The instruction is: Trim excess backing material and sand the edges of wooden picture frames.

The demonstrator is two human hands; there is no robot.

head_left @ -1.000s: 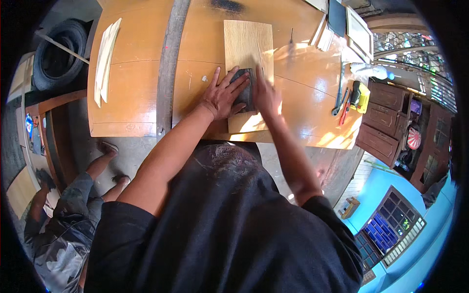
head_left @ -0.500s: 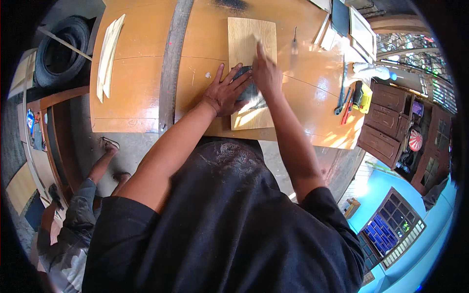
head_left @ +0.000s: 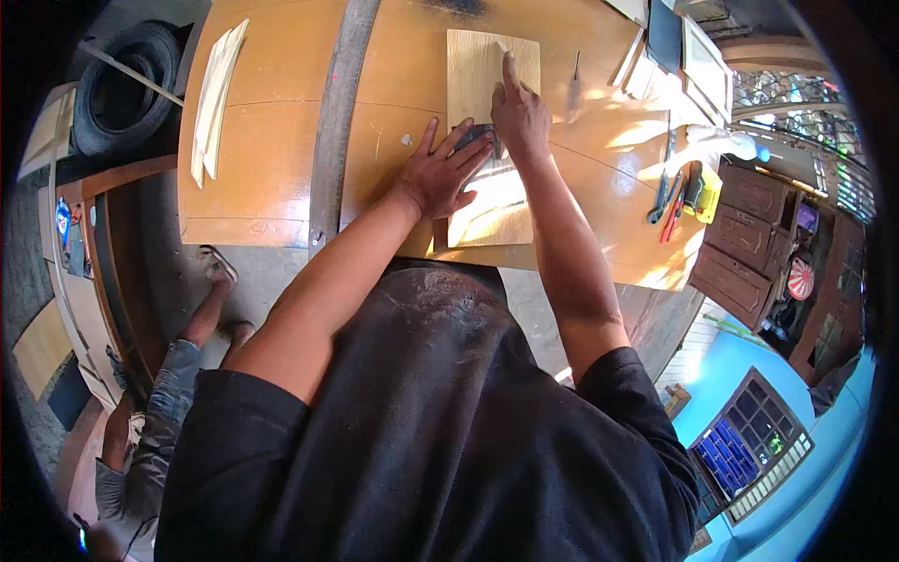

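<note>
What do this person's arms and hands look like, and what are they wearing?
Both arms are bare from the short sleeves of a black T-shirt down to the fingers. The left hand and right hand have no gloves, and I can make out no rings, watch or bracelet. The shirt's chest shows a pale dusty smudge.

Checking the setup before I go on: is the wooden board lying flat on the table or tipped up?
Flat. The wooden board lies face-down on the table, both hands pressing on it.
</note>
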